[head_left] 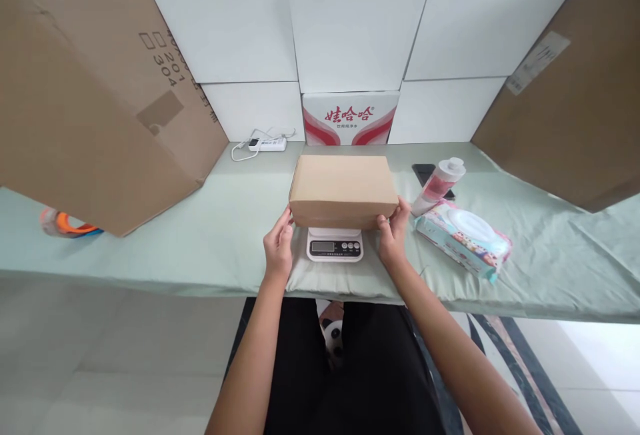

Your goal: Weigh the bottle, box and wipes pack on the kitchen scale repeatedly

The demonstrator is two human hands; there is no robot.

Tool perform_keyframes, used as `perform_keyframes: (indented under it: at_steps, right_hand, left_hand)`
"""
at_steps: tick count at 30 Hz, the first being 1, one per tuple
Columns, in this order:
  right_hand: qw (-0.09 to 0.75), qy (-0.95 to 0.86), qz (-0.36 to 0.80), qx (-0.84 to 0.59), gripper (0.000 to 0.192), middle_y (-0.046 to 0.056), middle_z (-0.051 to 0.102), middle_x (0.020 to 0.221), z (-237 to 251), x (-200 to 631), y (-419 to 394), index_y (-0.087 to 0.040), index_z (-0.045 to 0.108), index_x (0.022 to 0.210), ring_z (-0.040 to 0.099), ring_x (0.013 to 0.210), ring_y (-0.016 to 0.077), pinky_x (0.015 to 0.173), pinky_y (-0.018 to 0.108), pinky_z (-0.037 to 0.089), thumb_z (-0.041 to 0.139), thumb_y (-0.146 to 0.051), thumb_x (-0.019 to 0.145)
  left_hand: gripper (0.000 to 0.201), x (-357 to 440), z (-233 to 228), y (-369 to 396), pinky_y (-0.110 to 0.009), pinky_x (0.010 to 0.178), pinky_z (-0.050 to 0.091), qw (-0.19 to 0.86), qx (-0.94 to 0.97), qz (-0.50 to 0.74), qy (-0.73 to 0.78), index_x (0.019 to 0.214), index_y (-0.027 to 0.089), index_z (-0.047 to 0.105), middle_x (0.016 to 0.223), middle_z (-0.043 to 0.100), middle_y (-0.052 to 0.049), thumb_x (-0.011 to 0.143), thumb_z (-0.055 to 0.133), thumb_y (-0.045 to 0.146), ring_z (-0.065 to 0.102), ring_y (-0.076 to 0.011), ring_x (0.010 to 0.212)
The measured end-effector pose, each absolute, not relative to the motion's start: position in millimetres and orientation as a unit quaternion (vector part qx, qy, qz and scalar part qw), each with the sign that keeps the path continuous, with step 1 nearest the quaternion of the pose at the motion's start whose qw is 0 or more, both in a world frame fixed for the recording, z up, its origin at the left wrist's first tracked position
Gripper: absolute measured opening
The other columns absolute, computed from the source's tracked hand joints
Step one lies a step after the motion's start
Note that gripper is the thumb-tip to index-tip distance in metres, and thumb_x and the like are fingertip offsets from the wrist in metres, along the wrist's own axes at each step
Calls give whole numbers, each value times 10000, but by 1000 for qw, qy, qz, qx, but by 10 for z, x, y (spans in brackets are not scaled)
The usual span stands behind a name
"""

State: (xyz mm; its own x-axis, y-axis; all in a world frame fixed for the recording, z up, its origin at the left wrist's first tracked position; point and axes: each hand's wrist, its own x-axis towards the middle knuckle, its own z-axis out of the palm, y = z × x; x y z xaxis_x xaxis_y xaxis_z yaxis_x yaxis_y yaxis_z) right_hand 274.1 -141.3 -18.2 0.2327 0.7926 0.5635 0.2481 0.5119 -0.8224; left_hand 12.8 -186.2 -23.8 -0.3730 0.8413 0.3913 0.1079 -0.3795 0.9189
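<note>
Wet-wipes pack (pixel 463 237) near bottle (pixel 439 186); phone (pixel 423 172); power strip (pixel 267 144).

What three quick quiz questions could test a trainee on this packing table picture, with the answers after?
1. True or false: the closed brown cardboard box sits on the digital kitchen scale.
2. Which lies nearest the right hand? A) pack of wet wipes B) white power strip C) tape roll
3. Fill in: the left hand touches the box's near ____ corner.

Key: 1 true; 2 A; 3 left.
</note>
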Motion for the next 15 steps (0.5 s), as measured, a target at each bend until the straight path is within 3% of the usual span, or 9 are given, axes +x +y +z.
perform_keyframes:
  at_steps: [7, 15]
  right_hand:
    - [680, -504, 226, -482, 596, 90, 608, 1268, -166, 2755, -1388, -278, 522, 1441, 604, 1198, 278, 1056, 493, 505, 432, -628, 966]
    - [674, -459, 300, -495, 622, 94, 634, 1225, -252, 2771, -1307, -254, 543, 1412, 629, 1199, 286, 1052, 490, 514, 423, -675, 971]
  left_hand:
    - [601, 164, -232, -1854, -428, 1274, 452, 241, 505, 658, 504, 1506, 277, 654, 1580, 622, -89, 1009, 554, 600, 548, -314, 1513]
    - [597, 132, -291, -1811, -449, 1244, 475, 253, 504, 632, 531, 1474, 255, 678, 1519, 674, -115, 1002, 568, 604, 591, -334, 1472]
